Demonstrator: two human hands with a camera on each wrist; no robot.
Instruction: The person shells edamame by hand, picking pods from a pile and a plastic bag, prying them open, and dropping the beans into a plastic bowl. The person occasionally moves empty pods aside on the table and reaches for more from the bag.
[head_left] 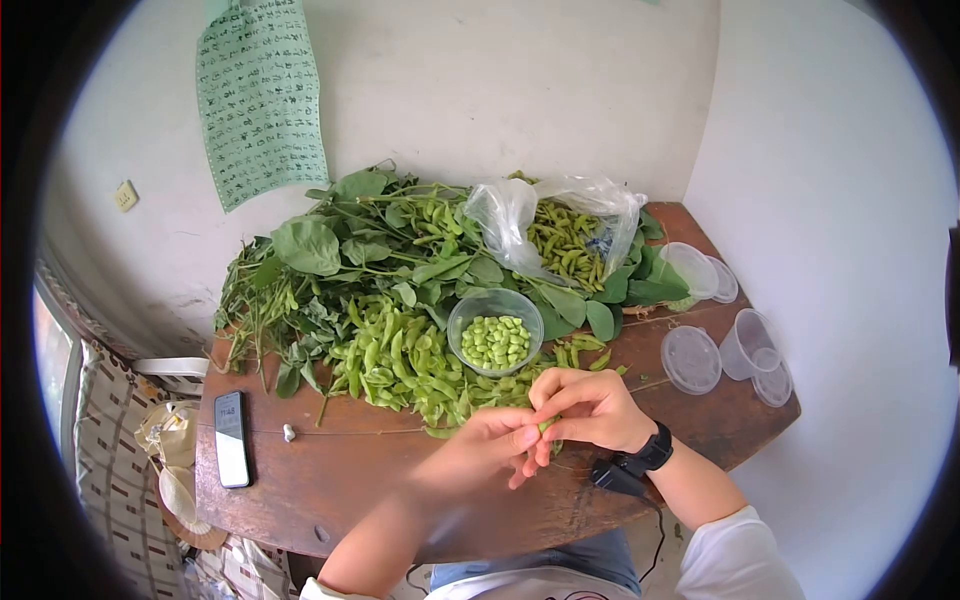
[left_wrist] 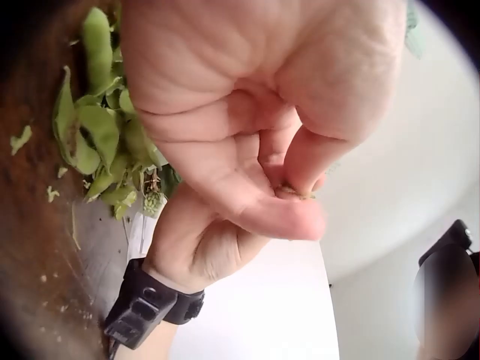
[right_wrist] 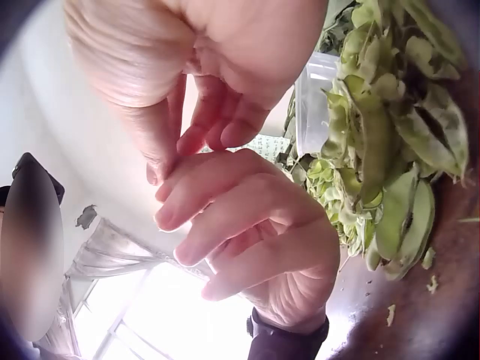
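In the head view, a small green soybean pod (head_left: 545, 425) shows between the fingertips of both hands, above the front of the table. My right hand (head_left: 595, 408) pinches it with thumb and forefinger. From the other side, my left hand (head_left: 492, 440) pinches it too, thumb uppermost; in the left wrist view only a small bit shows at the fingertips. Just behind the hands stands a clear plastic bowl (head_left: 482, 305) with shelled green beans (head_left: 495, 342). Green pods (head_left: 385, 360) lie heaped left of the bowl and in front of it.
Leafy bean stalks (head_left: 307, 247) cover the back of the wooden table (head_left: 350, 470). A clear bag (head_left: 505, 215) of pods lies among them. At right are a plastic tub (head_left: 742, 345) and several lids (head_left: 690, 360). A phone (head_left: 231, 440) lies at left beside a small white object (head_left: 289, 433).
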